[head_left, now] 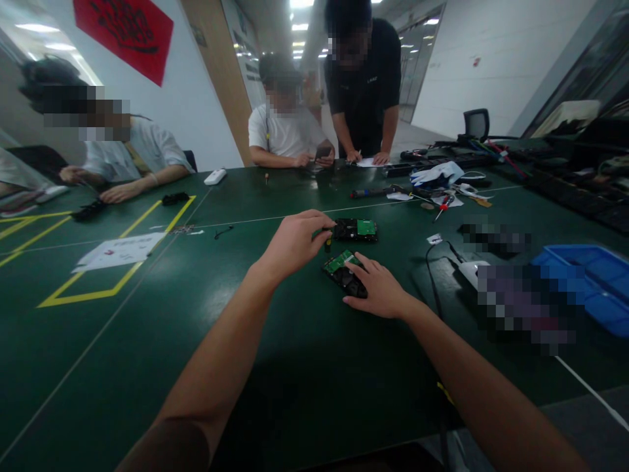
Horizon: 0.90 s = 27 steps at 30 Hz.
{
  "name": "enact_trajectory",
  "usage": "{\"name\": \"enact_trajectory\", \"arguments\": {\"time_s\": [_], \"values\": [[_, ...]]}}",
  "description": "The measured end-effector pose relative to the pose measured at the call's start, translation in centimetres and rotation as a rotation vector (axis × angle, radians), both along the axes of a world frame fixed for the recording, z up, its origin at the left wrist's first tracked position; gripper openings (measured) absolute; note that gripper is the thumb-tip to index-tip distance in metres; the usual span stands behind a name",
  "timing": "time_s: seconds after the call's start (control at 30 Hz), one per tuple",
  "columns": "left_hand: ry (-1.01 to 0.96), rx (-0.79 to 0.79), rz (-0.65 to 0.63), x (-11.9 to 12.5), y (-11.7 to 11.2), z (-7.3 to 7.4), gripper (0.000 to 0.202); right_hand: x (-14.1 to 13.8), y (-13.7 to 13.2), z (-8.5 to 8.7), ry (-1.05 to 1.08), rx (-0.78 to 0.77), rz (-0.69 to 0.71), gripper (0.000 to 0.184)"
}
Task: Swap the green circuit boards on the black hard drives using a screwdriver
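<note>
Two black hard drives with green circuit boards lie in front of me. My right hand (381, 287) grips the nearer hard drive (339, 262), fingers over its board side and thumb along the near edge. This drive sits at an angle on the table. Just beyond it lies the farther hard drive (356, 229). At that drive's left end is my left hand (301, 237), with thumb and fingertips pinched together. Below those fingertips shows a small yellow and dark piece (328, 242); whether they hold it, I cannot tell.
On the green table (236, 367), a cable (428, 262) and a blue tray (590, 282) lie to the right. Gloves (437, 174), a red screwdriver (443, 207) and loose tools lie farther back. Printed paper (120, 252) is at left. Several people are around the far side.
</note>
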<state>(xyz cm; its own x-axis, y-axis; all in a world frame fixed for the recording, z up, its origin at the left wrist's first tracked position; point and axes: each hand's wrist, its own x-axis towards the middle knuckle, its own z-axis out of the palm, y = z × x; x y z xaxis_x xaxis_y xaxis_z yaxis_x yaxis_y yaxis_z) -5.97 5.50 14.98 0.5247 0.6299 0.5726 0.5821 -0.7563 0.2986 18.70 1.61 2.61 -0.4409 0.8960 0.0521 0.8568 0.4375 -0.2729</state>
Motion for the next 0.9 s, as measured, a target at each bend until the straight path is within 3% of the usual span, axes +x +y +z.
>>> {"name": "enact_trajectory", "arguments": {"time_s": [0.37, 0.9], "values": [[-0.039, 0.037, 0.065, -0.04, 0.19, -0.33, 0.004, 0.00, -0.02, 0.17, -0.001, -0.011, -0.001, 0.095], [0.007, 0.031, 0.104, -0.28, 0.19, -0.21, 0.013, 0.05, 0.06, 0.01, 0.008, -0.012, -0.007, 0.096]]}}
